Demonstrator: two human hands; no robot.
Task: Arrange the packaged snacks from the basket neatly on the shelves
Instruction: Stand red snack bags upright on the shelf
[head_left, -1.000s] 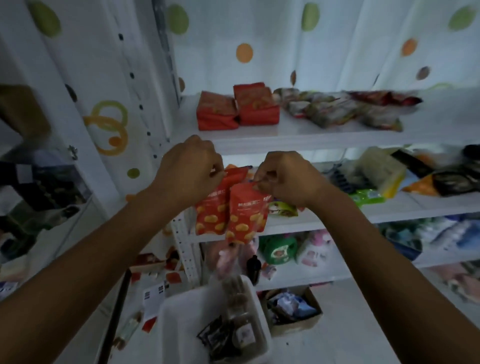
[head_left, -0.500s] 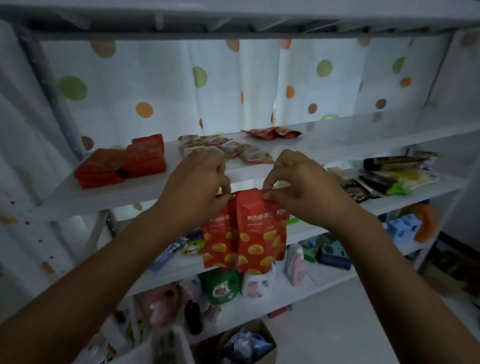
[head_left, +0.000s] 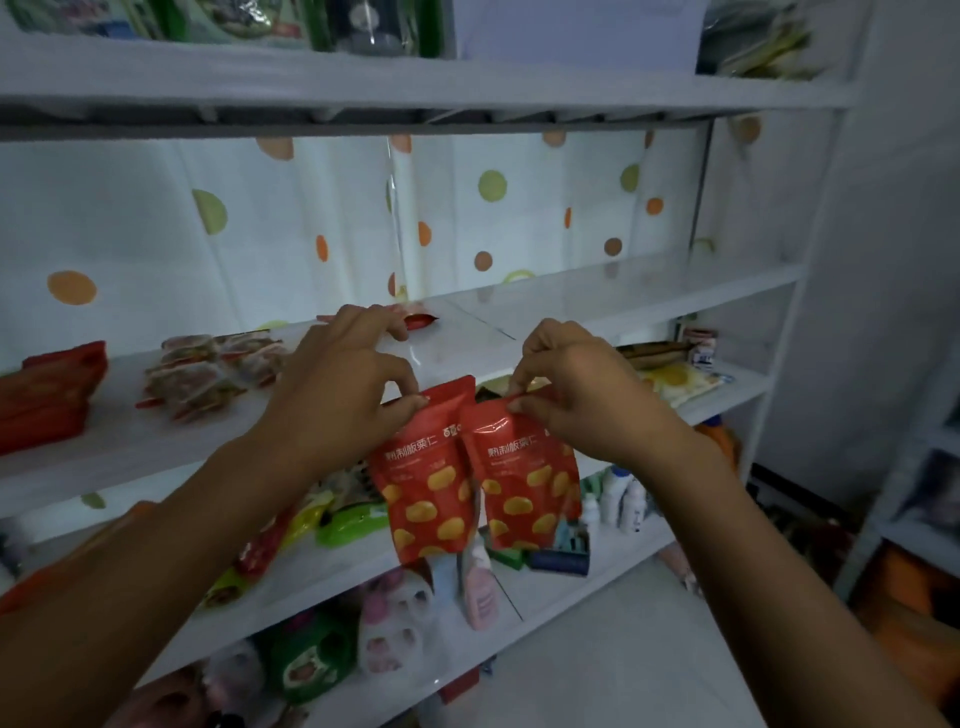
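Observation:
Two red snack pouches printed with yellow nuts hang side by side in front of the white shelf (head_left: 597, 296). My left hand (head_left: 343, 384) pinches the top corner of the left pouch (head_left: 423, 478). My right hand (head_left: 576, 384) pinches the top edge of the right pouch (head_left: 524, 483). Both pouches dangle just below the front edge of that shelf, whose right half is bare. The basket is out of view.
On the same shelf lie red packets (head_left: 49, 395) at far left, a pile of small clear-wrapped snacks (head_left: 208, 369), and a red packet (head_left: 418, 320) behind my left hand. Lower shelves hold bottles (head_left: 621, 501), bags and boxes. An upper shelf (head_left: 415, 88) runs overhead. A white wall stands right.
The view has tilted upward and shifted right, so the basket dropped out of sight. My hands have raised the two pouches to the shelf's front edge and drawn them slightly apart.

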